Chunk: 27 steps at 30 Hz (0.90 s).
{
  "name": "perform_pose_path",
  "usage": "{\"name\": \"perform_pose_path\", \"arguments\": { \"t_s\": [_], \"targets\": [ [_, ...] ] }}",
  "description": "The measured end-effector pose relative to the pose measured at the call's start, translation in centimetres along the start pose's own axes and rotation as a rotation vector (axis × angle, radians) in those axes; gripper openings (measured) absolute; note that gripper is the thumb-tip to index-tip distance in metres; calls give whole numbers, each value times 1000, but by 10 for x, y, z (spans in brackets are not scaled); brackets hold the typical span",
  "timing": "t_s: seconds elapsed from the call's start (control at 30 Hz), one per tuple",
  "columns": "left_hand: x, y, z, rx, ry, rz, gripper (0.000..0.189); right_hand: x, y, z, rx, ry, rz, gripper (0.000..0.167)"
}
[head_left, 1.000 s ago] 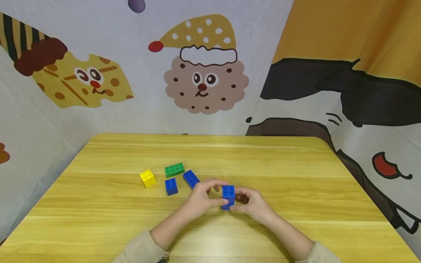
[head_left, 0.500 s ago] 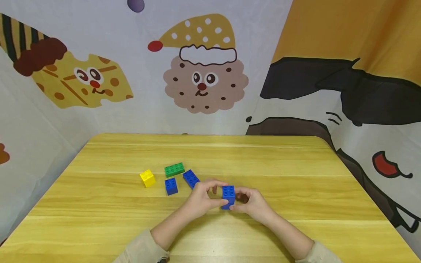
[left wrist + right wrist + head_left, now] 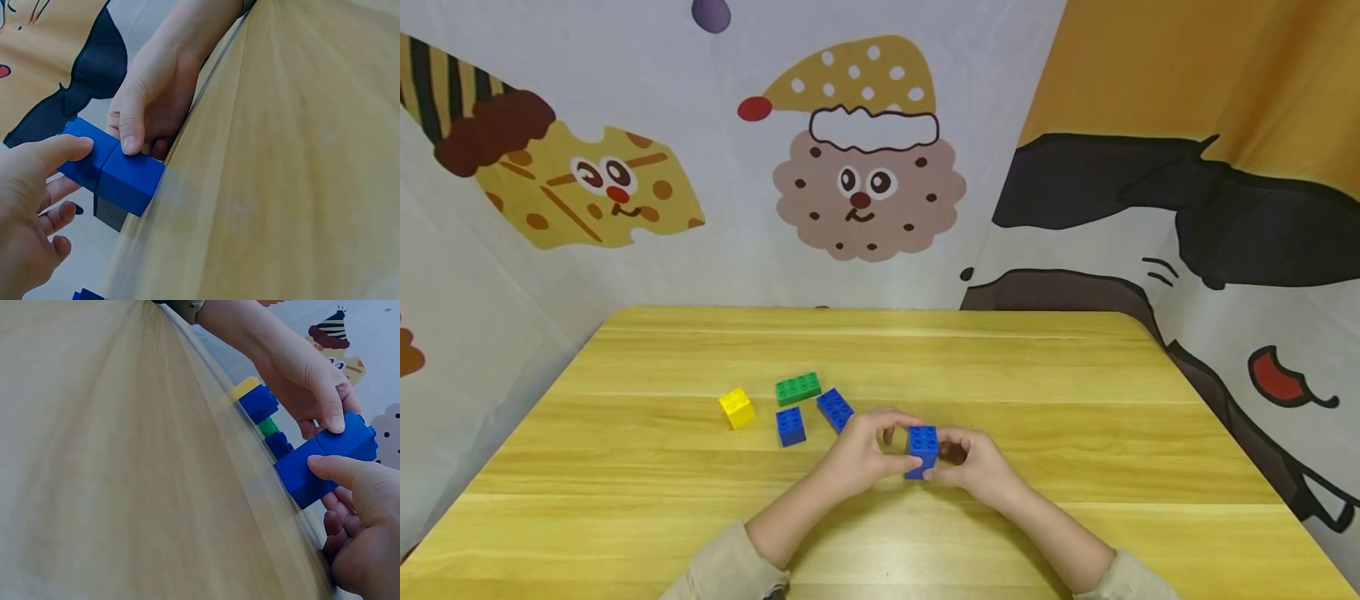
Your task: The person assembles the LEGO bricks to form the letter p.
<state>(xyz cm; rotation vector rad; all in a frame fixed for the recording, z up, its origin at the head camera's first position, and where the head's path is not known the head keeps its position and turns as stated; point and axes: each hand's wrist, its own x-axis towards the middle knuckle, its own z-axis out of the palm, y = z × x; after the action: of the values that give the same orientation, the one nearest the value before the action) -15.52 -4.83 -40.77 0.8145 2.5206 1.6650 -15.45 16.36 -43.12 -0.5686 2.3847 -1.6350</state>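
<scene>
- The left hand pinches the top blue block, thumb on the near side and a finger on the far side. Its gap is just as wide as the block.
- The right hand has its thumb on the bottom blue block. Its fingers are bent and go behind, so it pinches too.
- The two blue blocks are stacked up straight, with bumps on top. They are on the table, a little closer to its right edge than its left edge.
- A long blue block lies by the left hand, which hides its near end.
- A small blue block sits left of that.
- A green block is behind the small blue one, closer to the table's far edge.
- A yellow block is the one nearest the table's left edge.
- Past the far edge hangs a cloth with funny food faces.
</scene>
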Motion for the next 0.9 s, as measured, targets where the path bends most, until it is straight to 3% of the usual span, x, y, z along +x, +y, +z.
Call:
{"name": "perform_pose_path", "arguments": {
  "t_s": [0.47, 0.9],
  "targets": [
    [-2, -1, -1, 27, 1, -3, 38, 0, 1, 0, 2, -6, -12, 38],
    [-5, -8, 2, -62, 20, -42, 40, -1, 5, -2, -16, -17, -10, 37]
  ]
}}
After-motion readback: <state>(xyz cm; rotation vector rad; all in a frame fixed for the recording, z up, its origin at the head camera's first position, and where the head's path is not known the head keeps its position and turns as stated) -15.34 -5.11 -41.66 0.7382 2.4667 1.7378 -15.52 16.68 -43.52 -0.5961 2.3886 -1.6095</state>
